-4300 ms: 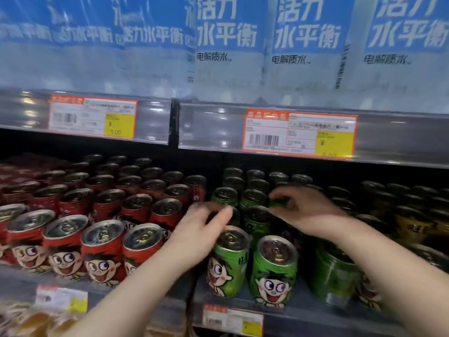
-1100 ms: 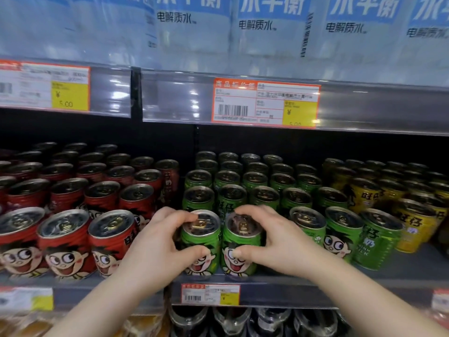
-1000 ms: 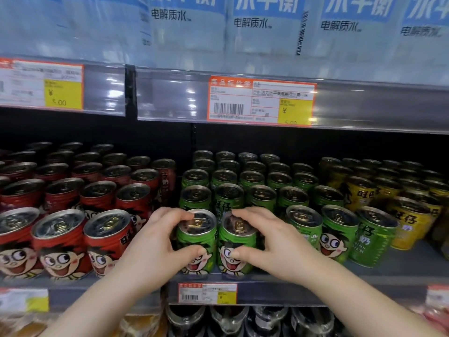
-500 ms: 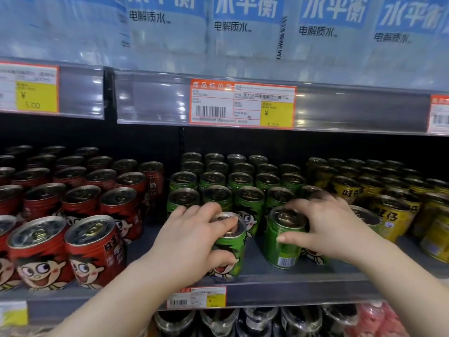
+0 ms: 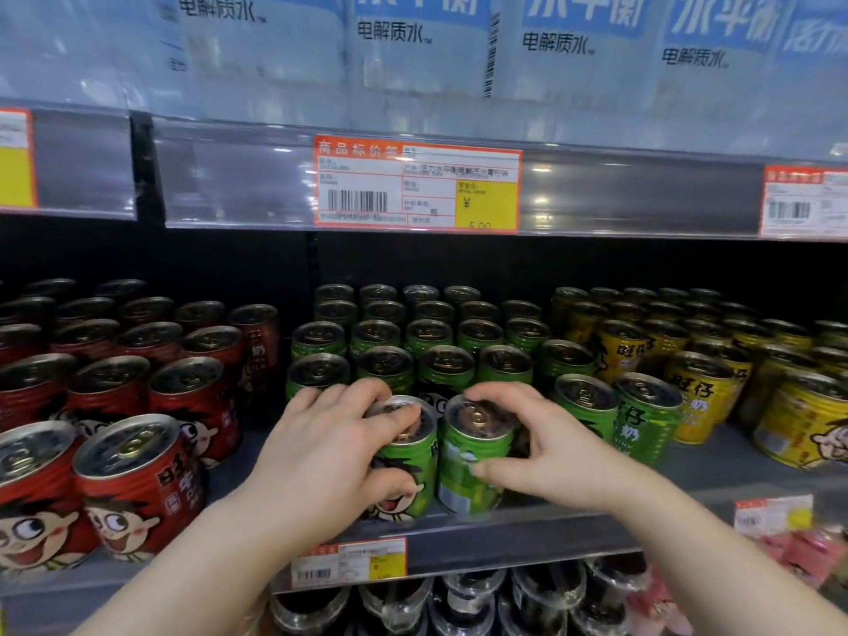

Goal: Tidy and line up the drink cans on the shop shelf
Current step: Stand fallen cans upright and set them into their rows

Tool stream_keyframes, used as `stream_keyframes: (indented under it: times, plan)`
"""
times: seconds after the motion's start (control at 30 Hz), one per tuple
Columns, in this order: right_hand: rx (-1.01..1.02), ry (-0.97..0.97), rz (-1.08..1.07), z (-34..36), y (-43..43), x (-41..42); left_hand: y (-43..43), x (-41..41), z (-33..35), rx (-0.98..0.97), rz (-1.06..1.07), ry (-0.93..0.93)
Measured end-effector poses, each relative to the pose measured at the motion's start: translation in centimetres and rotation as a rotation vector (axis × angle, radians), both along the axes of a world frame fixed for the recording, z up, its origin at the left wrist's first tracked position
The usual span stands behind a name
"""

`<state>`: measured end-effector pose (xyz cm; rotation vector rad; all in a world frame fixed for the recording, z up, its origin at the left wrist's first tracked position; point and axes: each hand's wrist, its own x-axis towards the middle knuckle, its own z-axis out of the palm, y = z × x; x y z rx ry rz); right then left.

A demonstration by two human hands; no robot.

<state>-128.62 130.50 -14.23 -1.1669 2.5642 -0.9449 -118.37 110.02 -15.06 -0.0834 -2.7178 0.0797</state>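
Left green can (image 5: 407, 470) and right green can (image 5: 475, 456) upright, side by side at front edge of shelf (image 5: 716, 475). Left hand (image 5: 330, 456) grips the first and right hand (image 5: 546, 452) the second, fingers over the lids, thumbs on the walls. Green rows (image 5: 447, 367) behind, red cans (image 5: 137, 479) left, yellow cans (image 5: 697, 397) right.

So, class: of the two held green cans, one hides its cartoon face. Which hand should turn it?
Right. The right hand grips the turned-away can, fingers over its lid, thumb on its side. The left hand holds the face-forward can.
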Motion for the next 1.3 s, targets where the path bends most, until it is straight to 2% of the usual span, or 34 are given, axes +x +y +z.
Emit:
stream_keyframes:
  times: [0.1, 0.2, 0.27, 0.43, 0.5, 0.57, 0.7, 0.8, 0.87, 0.97, 1.1, 1.2, 1.3]
  plan:
    - [-0.029, 0.055, -0.121, -0.9, -0.9, 0.5, -0.9, 0.1, 0.1, -0.015, -0.010, -0.008]
    - [-0.095, -0.205, 0.005, -2.7, -0.1, 0.2, -1.1, 0.4, 0.2, 0.001, -0.023, -0.037]
    - [-0.163, -0.285, -0.001, -3.8, 0.3, -0.1, -0.9, 0.6, 0.5, 0.022, -0.022, -0.054]
    - [-0.196, -0.168, -0.182, -5.7, -0.7, -0.1, -0.9, 0.8, 0.6, 0.070, -0.038, -0.073]
    - [-0.176, -0.208, -0.166, -6.1, -0.7, -0.1, -1.7, 0.8, 1.0, 0.290, -0.056, -0.170]
    - [-0.141, -0.218, -0.147, -6.1, -0.4, -0.2, -2.6, 0.7, 1.5, 0.501, -0.124, -0.184]
    - [-0.127, -0.162, -0.227, -5.9, -0.7, 0.2, -2.4, 0.5, 1.5, 0.424, -0.133, -0.201]
    - [-0.075, -0.076, -0.259, -5.6, -1.0, 0.7, -2.4, 0.5, 1.1, 0.487, -0.141, -0.138]
    - [-0.056, -0.103, -0.230, -5.6, -0.9, 0.7, -2.4, 0.6, 0.6, 0.538, -0.123, -0.032]
    - [-0.063, -0.149, -0.190, -6.0, -0.7, 0.3, -1.9, 0.8, 0.1, 0.468, -0.138, 0.149]
    - [-0.095, -0.188, -0.173, -6.3, -0.5, -0.1, -2.0, 0.4, -0.1, 0.508, -0.135, 0.173]
    - [-0.103, -0.216, -0.148, -6.2, -0.5, -0.2, -2.2, 0.3, 0.3, 0.637, -0.115, 0.153]
    - [-0.106, -0.225, -0.140, -6.2, -0.4, -0.3, -3.3, 0.8, 0.4, 0.671, -0.043, 0.252]
